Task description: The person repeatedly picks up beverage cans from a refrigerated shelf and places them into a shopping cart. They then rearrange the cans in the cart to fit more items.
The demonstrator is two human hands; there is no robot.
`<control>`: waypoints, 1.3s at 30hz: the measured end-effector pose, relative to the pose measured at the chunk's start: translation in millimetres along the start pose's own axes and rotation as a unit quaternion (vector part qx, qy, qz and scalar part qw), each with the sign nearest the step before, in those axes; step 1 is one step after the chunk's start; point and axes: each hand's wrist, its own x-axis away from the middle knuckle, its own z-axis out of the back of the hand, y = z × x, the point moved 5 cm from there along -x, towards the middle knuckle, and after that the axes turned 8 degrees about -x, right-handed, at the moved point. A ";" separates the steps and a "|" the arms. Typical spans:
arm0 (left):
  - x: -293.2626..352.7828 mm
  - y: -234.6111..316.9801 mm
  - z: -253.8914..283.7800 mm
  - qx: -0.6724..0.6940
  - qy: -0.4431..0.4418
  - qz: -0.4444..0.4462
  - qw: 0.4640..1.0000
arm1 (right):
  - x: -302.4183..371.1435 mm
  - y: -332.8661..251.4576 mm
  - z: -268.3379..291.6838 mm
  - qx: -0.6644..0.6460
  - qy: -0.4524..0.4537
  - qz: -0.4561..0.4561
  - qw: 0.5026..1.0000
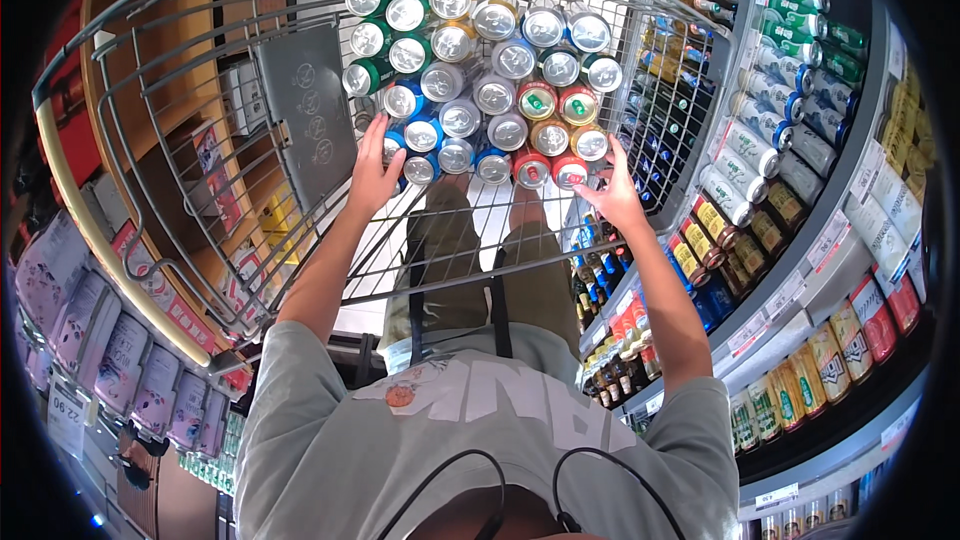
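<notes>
A: what can't you see?
B: cans point(494, 95) stand upright, packed tight in the shopping cart point(712, 90); mostly lids showing, so sidewalls are largely hidden; can't tell if there's a second layer under them; cart bottom beneath the block is covered too; bottles point(660, 115) on the right are chopped up by the cart's wire side; shelf labels too small to make out; fisheye rim goes black at the corners; the person's feet are out of sight.

A: left hand?
B: left hand point(374, 178) open, fingers extended along the outer left edge of the block, thumb apart from them; against the blue cans point(400, 100) nearest it; fingertips partly lost against the can edge; can't tell how hard it presses.

A: right hand?
B: right hand point(618, 196) open too, loosely curved; thumb at the red can point(570, 172) on the near right corner, fingers up beside the gold can point(588, 143); contact points partly hidden, so can't say whether it bears any weight.

A: anything around?
B: grey flap point(310, 90) on the cart's left side, just left of the block; green cans point(366, 37) at the far left of the block; shelf cans point(740, 165) in rows off to the right; purple packages point(125, 360) at far left, edges bent by the lens; grey shirt point(330, 450) fills the bottom.
</notes>
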 end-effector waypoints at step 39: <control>-94.0 46.7 55.2 -0.287 -0.017 -0.068 0.955 | -76.1 -205.0 -243.3 0.452 0.012 0.478 0.753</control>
